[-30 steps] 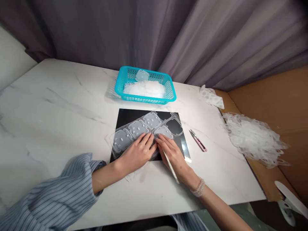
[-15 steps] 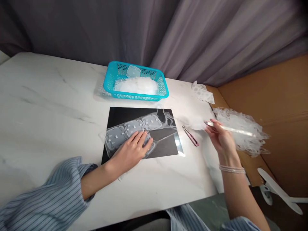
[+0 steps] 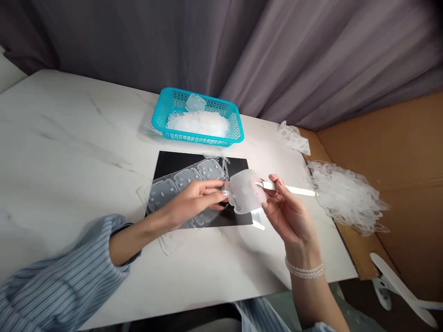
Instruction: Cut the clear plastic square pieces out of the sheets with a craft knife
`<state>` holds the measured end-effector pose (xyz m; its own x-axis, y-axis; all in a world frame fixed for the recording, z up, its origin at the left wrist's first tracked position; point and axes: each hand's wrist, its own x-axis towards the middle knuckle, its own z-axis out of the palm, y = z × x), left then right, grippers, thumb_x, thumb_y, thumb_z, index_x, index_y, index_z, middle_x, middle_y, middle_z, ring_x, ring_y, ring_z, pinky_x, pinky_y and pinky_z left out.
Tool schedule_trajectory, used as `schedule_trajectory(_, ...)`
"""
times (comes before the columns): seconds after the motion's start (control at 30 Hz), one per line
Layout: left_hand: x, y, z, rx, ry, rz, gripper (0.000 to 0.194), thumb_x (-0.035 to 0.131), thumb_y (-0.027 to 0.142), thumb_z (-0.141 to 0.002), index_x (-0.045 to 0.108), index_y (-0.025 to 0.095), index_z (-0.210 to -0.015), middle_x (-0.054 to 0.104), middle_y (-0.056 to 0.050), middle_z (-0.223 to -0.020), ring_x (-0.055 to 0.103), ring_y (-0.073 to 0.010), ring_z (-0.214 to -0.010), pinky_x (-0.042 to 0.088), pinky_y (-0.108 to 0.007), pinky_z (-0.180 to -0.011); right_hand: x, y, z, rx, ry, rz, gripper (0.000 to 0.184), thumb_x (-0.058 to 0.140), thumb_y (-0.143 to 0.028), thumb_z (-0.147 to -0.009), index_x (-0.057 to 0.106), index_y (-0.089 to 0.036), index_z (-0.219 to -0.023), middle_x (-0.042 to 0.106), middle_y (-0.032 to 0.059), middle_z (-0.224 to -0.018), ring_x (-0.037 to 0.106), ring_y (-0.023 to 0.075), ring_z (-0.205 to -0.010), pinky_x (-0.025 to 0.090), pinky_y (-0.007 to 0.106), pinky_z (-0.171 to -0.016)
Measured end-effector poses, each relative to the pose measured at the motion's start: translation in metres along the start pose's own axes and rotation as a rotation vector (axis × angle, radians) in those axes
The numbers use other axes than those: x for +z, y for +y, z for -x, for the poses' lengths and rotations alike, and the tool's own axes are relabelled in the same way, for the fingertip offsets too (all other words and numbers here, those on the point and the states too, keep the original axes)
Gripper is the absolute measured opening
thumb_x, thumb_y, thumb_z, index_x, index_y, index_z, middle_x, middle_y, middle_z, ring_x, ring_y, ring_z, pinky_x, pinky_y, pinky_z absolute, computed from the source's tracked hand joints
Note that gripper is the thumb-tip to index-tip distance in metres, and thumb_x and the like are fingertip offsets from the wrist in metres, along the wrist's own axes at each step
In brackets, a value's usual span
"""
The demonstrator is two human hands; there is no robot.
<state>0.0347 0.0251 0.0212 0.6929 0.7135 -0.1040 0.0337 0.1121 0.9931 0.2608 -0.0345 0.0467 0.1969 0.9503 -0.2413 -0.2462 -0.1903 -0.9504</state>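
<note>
Holding plastic piece (image 3: pixel 244 193), marbled tabletop (image 3: pixel 79 138), grey curtain (image 3: pixel 138 46)

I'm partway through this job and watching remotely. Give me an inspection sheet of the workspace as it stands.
Surface: white marbled table, with a black mat near the person.
Job's things: a translucent piece held above the mat; a sheet of similar pieces on it; a turquoise basket holding a pile of white pieces.
Clutter: scrap heap at the right; perforated offcut behind it.
Hands: right hand grips a white-handled tool; left hand is at the held piece's left edge, grip unclear.
Cables: nothing seen.
Surroundings: grey curtain behind, brown panel at right.
</note>
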Motion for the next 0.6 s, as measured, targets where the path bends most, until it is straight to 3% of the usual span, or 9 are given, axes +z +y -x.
schedule_trajectory(0.07, -0.004, 0.005, 0.003, -0.060, -0.039, 0.261, 0.037, 0.051, 0.030, -0.096, 0.060, 0.009, -0.125, 0.073, -0.015, -0.112, 0.071, -0.0237, -0.102, 0.059, -0.039, -0.090, 0.017, -0.002, -0.002, 0.001, -0.050, -0.075, 0.015, 0.049, -0.032, -0.095, 0.063, -0.027, -0.099, 0.075, 0.0051, -0.101, 0.072, 0.0220, -0.099, 0.060, 0.039, -0.089)
schedule_trajectory(0.17, -0.013, 0.011, 0.011, -0.152, 0.050, 0.422, 0.029, 0.064, 0.029, -0.090, 0.067, 0.010, -0.112, 0.077, -0.013, -0.101, 0.074, -0.0201, -0.090, 0.060, -0.034, -0.088, 0.027, -0.001, -0.005, -0.004, -0.125, -0.172, 0.015, 0.051, -0.032, -0.096, 0.064, -0.027, -0.100, 0.075, 0.0037, -0.101, 0.073, 0.0179, -0.095, 0.060, 0.032, -0.086)
schedule_trajectory(0.33, -0.023, 0.019, 0.021, -0.214, 0.110, 0.475, 0.023, 0.071, 0.028, -0.086, 0.071, 0.012, -0.103, 0.078, -0.009, -0.091, 0.075, -0.0151, -0.081, 0.060, -0.021, -0.078, 0.029, 0.005, -0.010, 0.051, -0.209, -0.279, 0.018, 0.050, -0.031, -0.098, 0.067, -0.025, -0.101, 0.076, 0.0050, -0.104, 0.073, 0.0163, -0.094, 0.057, 0.029, -0.090)
schedule_trajectory(0.6, -0.027, 0.018, 0.018, -0.249, 0.143, 0.494, 0.020, 0.072, 0.026, -0.086, 0.072, 0.013, -0.101, 0.079, -0.008, -0.087, 0.075, -0.0146, -0.078, 0.061, -0.019, -0.075, 0.026, 0.007, -0.013, 0.094, -0.228, -0.321, 0.027, 0.043, -0.031, -0.101, 0.069, -0.026, -0.103, 0.077, 0.0058, -0.104, 0.071, 0.0188, -0.102, 0.055, 0.034, -0.092)
